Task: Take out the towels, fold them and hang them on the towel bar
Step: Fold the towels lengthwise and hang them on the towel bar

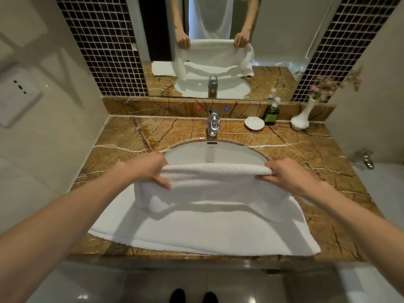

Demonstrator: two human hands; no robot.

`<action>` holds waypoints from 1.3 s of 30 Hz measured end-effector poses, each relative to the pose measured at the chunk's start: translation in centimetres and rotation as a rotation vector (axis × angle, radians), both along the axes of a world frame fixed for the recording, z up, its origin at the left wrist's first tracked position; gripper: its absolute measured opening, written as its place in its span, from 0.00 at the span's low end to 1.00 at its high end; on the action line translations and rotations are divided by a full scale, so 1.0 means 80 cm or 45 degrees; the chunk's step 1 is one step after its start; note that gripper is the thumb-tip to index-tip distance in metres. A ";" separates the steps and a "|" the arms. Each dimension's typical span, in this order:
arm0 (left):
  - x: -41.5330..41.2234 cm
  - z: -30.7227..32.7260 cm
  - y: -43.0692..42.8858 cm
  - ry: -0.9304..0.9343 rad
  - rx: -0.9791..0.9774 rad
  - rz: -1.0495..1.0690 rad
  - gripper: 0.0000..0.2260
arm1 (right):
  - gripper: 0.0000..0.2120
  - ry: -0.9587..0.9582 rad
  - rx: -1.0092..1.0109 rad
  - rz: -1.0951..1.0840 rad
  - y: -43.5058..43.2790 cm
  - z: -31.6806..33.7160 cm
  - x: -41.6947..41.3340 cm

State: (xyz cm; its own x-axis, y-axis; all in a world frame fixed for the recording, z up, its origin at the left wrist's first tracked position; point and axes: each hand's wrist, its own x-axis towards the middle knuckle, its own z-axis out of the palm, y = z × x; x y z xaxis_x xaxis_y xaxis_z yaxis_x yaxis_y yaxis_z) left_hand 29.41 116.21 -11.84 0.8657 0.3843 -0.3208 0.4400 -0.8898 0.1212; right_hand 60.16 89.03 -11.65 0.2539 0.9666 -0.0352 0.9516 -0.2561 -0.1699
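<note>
The dark mark on the sink [229, 155] and the green label on the soap bottle [271, 114] are too small to read. The plain white terry towel [203, 228] lies across the counter [122, 136], covering the sink's front. The left hand [150, 169] and right hand [286, 173] each pinch an end of its raised far fold.

Warm, even light is falling from above the faucet [213, 124], glinting on its chrome. Nearer me than the faucet, the towel [205, 232] fold I am holding up is casting a soft shadow. Far from the faucet, walls [54, 149] are bowing and softening at my view's edges.
</note>
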 end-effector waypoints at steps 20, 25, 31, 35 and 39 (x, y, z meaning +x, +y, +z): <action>-0.009 -0.023 0.041 0.007 -0.088 0.150 0.11 | 0.16 -0.205 -0.063 -0.178 -0.022 0.019 0.002; 0.001 -0.003 0.053 -0.160 -0.006 0.255 0.14 | 0.13 -0.216 -0.050 -0.159 -0.027 0.019 0.008; 0.004 0.005 0.068 -0.305 0.071 0.217 0.15 | 0.16 -0.257 -0.068 -0.242 -0.023 0.016 0.025; -0.005 0.003 0.074 -0.349 0.127 0.212 0.16 | 0.21 -0.346 -0.105 -0.216 -0.016 0.020 0.023; -0.024 -0.007 0.073 -0.484 0.192 0.232 0.18 | 0.18 -0.385 -0.094 -0.264 -0.022 0.005 0.020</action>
